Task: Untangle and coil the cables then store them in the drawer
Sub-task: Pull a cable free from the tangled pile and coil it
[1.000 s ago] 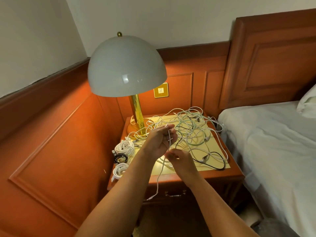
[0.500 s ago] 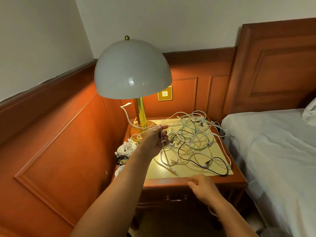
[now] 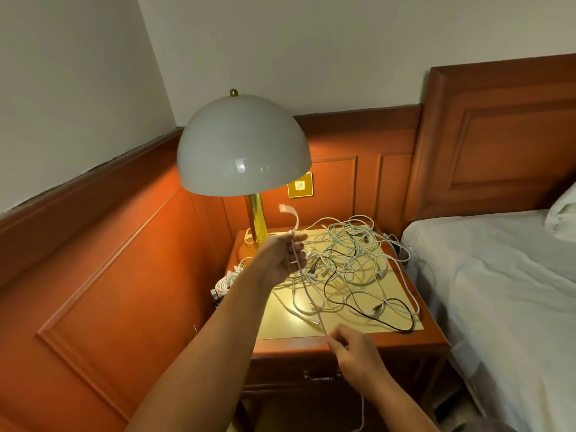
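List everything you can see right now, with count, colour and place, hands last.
Tangled cables: several, mostly white, one black, on the nightstand top.
Held cable: one, white, strung between both hands.
Coiled cables: a few, white, by the nightstand's left edge.
Nightstand: one, reddish wood.
Drawer: one, wood, closed.
Lamp: one, white shade, brass stem, back left.
Wall plate: one, gold.
Bed: one, white sheets, right.
Left hand: raised, gripping the cable.
Right hand: low, pinching the cable.
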Available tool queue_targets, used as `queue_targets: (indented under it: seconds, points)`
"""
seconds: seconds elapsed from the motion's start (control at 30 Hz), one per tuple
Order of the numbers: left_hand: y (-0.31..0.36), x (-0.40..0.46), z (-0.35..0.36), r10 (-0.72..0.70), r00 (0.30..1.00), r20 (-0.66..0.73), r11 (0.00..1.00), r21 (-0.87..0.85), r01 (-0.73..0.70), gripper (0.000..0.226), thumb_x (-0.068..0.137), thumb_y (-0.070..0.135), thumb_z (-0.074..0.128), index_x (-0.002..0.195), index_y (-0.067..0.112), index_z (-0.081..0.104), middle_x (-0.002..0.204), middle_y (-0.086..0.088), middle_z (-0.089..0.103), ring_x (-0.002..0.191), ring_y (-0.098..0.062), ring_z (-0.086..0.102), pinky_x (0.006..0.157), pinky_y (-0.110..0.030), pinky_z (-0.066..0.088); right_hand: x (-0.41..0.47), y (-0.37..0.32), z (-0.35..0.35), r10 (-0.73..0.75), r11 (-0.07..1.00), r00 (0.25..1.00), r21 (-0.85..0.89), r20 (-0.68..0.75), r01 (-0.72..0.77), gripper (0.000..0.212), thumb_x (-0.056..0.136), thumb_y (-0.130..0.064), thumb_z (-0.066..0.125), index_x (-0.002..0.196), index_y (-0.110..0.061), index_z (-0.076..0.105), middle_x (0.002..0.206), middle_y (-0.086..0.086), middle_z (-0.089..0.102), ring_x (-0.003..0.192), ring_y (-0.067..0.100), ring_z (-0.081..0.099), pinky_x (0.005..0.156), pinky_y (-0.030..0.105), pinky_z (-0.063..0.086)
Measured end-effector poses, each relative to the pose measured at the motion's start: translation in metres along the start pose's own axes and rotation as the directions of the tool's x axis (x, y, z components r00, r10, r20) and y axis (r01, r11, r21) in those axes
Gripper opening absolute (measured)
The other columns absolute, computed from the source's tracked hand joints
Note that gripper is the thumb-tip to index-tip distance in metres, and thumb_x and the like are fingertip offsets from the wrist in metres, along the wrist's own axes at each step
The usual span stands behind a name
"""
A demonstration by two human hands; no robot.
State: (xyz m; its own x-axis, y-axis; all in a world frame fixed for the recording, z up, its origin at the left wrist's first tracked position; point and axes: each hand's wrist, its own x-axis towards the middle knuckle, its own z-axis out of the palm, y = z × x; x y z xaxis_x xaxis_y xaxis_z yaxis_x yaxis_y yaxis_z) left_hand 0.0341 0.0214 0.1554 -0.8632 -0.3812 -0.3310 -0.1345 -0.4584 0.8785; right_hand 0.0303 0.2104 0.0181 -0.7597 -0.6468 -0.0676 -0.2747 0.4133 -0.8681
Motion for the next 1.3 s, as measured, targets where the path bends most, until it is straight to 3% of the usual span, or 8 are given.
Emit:
queue_targets:
  seconds: [0.13,0.3,0.43,0.6,0.93,1.03,1.17,1.3]
  points:
    - [0.008,0.002,0.007,0.075,0.992,-0.103,0.996,0.049,-0.070,0.033,0.107,0.019,0.030,0.088,0.009,0.056,0.056,0.002,0.036,0.051,-0.010,0.032,0.050,-0.024,0.031,-0.004,0.019,-0.003,0.114,0.990,0.993,-0.078,-0.024,-0.116,0.010,0.095,-0.021,0.059,0.091,-0.028,0.067,0.095,-0.007,0.066,0.091,0.009,0.061,0.085,0.030,0.054]
    - [-0.006,-0.007,0.018,0.068,0.997,-0.047,0.998,0.001,-0.068,0.032,0.107,0.017,0.030,0.090,0.008,0.055,0.050,0.005,0.034,0.042,-0.008,0.031,0.046,-0.022,0.031,0.016,-0.035,-0.022,-0.023,0.975,0.998,0.221,-0.067,0.037,0.038,0.096,-0.020,0.058,0.134,-0.022,0.053,0.120,-0.005,0.058,0.112,0.009,0.054,0.081,0.015,0.043]
    - [-0.016,-0.014,0.017,0.035,0.999,0.026,0.999,-0.004,-0.034,0.031,0.106,0.015,0.030,0.092,0.006,0.057,0.049,0.004,0.039,0.040,-0.008,0.036,0.043,-0.022,0.035,0.025,-0.071,-0.019,-0.007,0.820,0.999,0.572,0.035,-0.014,0.036,0.091,-0.023,0.064,0.127,-0.020,0.059,0.109,0.000,0.070,0.104,0.011,0.063,0.085,0.025,0.046]
    - [-0.007,-0.011,0.006,-0.041,0.998,0.053,0.999,0.033,0.039,0.029,0.101,0.005,0.033,0.101,-0.001,0.061,0.059,-0.004,0.054,0.050,-0.015,0.053,0.050,-0.026,0.048,0.017,-0.067,-0.006,-0.057,0.845,0.982,0.516,-0.178,0.142,0.021,0.096,-0.029,0.056,0.100,-0.016,0.072,0.061,0.001,0.052,0.064,0.014,0.050,0.071,0.022,0.047]
    - [0.020,0.016,-0.004,-0.002,0.983,-0.184,0.999,0.038,0.009,0.032,0.104,0.009,0.030,0.099,-0.001,0.060,0.061,-0.003,0.045,0.054,-0.011,0.042,0.054,-0.024,0.039,0.019,-0.031,0.003,0.035,0.904,0.999,0.426,0.019,-0.040,0.008,0.092,-0.008,0.062,0.088,-0.006,0.069,0.081,0.011,0.065,0.073,0.020,0.063,0.070,0.032,0.059]
    - [0.018,0.018,-0.002,0.032,0.989,-0.144,0.996,0.082,-0.020,0.034,0.105,0.012,0.033,0.101,-0.003,0.063,0.062,-0.001,0.042,0.053,-0.010,0.037,0.053,-0.024,0.035,0.028,-0.040,-0.005,0.021,0.868,0.997,0.493,0.078,-0.057,0.008,0.092,-0.006,0.059,0.095,-0.002,0.065,0.079,0.013,0.063,0.063,0.022,0.061,0.065,0.032,0.054]
    - [0.011,0.015,0.004,0.013,0.999,-0.051,1.000,0.019,-0.013,0.035,0.105,0.016,0.037,0.094,-0.001,0.065,0.063,-0.001,0.043,0.053,-0.010,0.036,0.051,-0.023,0.035,0.041,-0.057,-0.013,-0.076,0.867,0.991,0.498,0.108,0.012,0.024,0.093,-0.034,0.062,0.108,-0.016,0.068,0.068,0.008,0.057,0.055,0.016,0.049,0.058,0.027,0.046]
    - [0.013,0.005,0.007,-0.011,0.999,0.041,0.997,-0.070,0.014,0.033,0.104,0.020,0.038,0.090,0.005,0.064,0.063,-0.002,0.051,0.049,-0.010,0.045,0.049,-0.022,0.041,0.047,-0.059,-0.015,-0.107,0.875,0.993,0.480,0.052,0.069,0.024,0.098,-0.021,0.055,0.091,-0.005,0.071,0.063,0.008,0.054,0.055,0.018,0.048,0.063,0.033,0.045]
